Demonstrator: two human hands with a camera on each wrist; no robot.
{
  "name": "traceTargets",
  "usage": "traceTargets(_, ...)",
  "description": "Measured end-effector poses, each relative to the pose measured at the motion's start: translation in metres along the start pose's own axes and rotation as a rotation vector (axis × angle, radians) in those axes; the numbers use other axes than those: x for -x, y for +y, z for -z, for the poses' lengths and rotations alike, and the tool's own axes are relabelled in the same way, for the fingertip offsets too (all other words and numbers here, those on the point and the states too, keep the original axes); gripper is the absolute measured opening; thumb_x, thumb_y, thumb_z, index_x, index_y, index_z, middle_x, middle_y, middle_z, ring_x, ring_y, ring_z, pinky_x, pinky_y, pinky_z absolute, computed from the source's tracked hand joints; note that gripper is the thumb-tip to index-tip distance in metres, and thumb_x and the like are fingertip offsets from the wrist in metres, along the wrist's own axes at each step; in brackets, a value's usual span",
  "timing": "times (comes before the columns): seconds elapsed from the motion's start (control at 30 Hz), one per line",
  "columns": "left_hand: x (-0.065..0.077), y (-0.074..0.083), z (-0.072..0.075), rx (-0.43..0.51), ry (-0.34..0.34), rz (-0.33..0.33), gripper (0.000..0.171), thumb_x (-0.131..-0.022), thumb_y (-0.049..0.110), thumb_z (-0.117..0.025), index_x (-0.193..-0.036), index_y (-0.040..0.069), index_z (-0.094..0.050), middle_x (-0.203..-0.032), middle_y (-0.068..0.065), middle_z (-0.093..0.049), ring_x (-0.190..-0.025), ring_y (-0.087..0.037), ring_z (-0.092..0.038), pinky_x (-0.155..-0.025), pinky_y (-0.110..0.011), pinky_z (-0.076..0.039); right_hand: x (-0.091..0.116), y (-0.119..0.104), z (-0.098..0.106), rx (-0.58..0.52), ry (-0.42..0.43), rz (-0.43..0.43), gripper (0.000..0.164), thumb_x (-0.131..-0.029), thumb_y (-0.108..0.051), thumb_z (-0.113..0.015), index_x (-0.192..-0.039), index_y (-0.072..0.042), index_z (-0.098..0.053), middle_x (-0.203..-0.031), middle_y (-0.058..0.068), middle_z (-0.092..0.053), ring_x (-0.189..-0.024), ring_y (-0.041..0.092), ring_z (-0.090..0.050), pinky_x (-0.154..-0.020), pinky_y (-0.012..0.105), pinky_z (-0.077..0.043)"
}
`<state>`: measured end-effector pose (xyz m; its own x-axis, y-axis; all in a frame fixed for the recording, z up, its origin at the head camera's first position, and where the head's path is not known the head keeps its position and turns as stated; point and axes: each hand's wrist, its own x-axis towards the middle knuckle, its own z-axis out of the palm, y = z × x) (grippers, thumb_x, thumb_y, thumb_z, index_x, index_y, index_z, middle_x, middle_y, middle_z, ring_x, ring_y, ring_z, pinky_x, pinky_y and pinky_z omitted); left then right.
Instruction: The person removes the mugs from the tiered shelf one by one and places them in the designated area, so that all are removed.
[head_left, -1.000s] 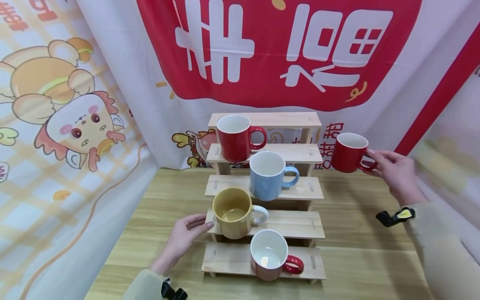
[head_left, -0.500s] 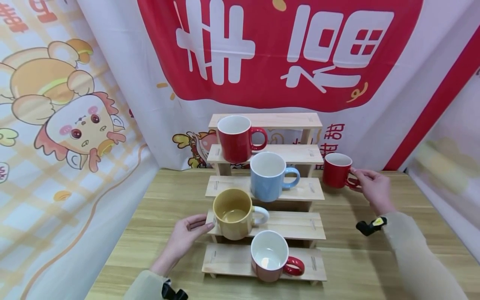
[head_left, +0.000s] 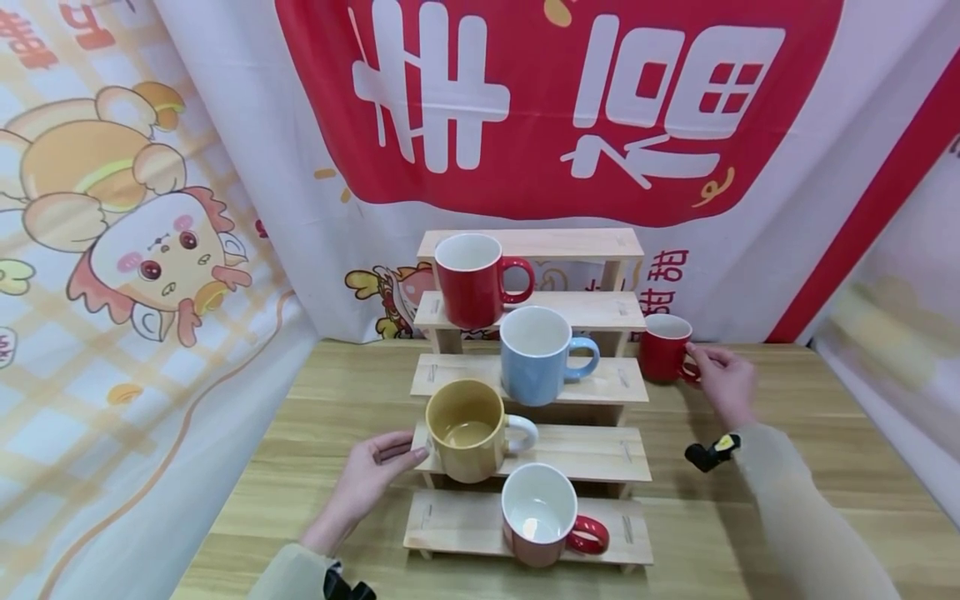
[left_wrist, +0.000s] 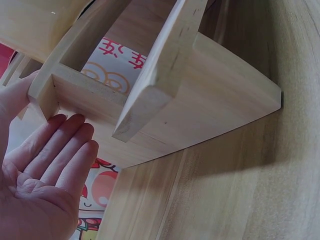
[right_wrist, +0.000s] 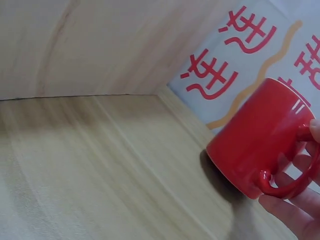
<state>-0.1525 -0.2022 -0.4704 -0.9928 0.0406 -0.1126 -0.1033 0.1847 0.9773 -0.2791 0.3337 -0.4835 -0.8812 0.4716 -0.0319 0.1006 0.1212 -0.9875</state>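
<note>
In the right part of the head frame, the R hand (head_left: pixel 722 379) pinches, w/ thumb and fingers, the handle (right_wrist: pixel 286 192) of a small red mug (head_left: pixel 662 357). This mug is right of center in the frame, just beside the R end of a wooden stand (head_left: pixel 600 452), low over the table (head_left: pixel 345 392); if its base is fully touching the wood, I cannot tell. (In the R wrist view, same mug is at the right edge, its shadow close under it.)

The L hand (head_left: pixel 372 477), left of center and lower in the frame, is at the L end of the stand's second board from below. Its thumb touches the board end; the fingers, nearly straight and close together, lie below it. How strongly they press, I also cannot tell.

On the stand, approx. mid-frame, are four mugs, all upright, one per board: from top to bottom, a large red mug (head_left: pixel 467 293), a light blue mug (head_left: pixel 531 371), a yellow mug (head_left: pixel 467 457) w/ white handle, and a white-inside mug (head_left: pixel 531 548) w/ red handle. A printed cloth (head_left: pixel 420 188) fills the upper frame.
</note>
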Motion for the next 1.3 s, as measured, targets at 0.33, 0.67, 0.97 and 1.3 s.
traceTargets(0.33,0.001,-0.001,-0.001,-0.022,0.011,-0.004,0.049,-0.086,0.022,-0.084,-0.126,-0.001,-0.067,-0.122,-0.017,-0.069,-0.112,-0.03,-0.067,-0.095,-0.032,-0.055,0.017,0.0,-0.003,0.121,-0.015,0.029,0.053,-0.095,-0.037,-0.073,-0.124,0.007,-0.068,-0.111,0.017,-0.073,-0.083,0.006,-0.071,-0.07,0.027,-0.061)
traceTargets(0.67,0.0,-0.001,-0.001,-0.02,0.015,-0.002,0.048,-0.086,0.021,-0.083,-0.126,-0.001,-0.067,-0.121,-0.016,-0.07,-0.112,-0.029,-0.067,-0.094,-0.031,-0.055,0.034,0.006,-0.003,0.162,-0.067,0.045,0.051,-0.095,-0.036,-0.073,-0.122,0.008,-0.069,-0.107,0.019,-0.074,-0.081,0.006,-0.07,-0.072,0.031,-0.061)
traceTargets(0.97,0.002,0.0,-0.002,-0.011,0.014,-0.038,0.046,-0.089,0.016,-0.081,-0.126,-0.005,-0.065,-0.121,-0.02,-0.069,-0.111,-0.03,-0.067,-0.093,-0.03,-0.055,0.035,0.007,-0.003,0.179,-0.046,0.02,0.058,-0.092,-0.045,-0.075,-0.124,0.004,-0.07,-0.096,0.002,-0.076,-0.077,0.003,-0.068,-0.067,0.021,-0.06)
traceTargets(1.3,0.003,0.002,-0.002,0.01,0.009,-0.038,0.046,-0.089,0.016,-0.081,-0.126,-0.005,-0.065,-0.121,-0.019,-0.069,-0.111,-0.03,-0.067,-0.093,-0.029,-0.055,0.042,-0.036,0.005,0.137,0.02,0.09,0.059,-0.091,-0.047,-0.076,-0.13,-0.004,-0.069,-0.094,-0.017,-0.069,-0.084,-0.001,-0.064,-0.069,0.011,-0.052)
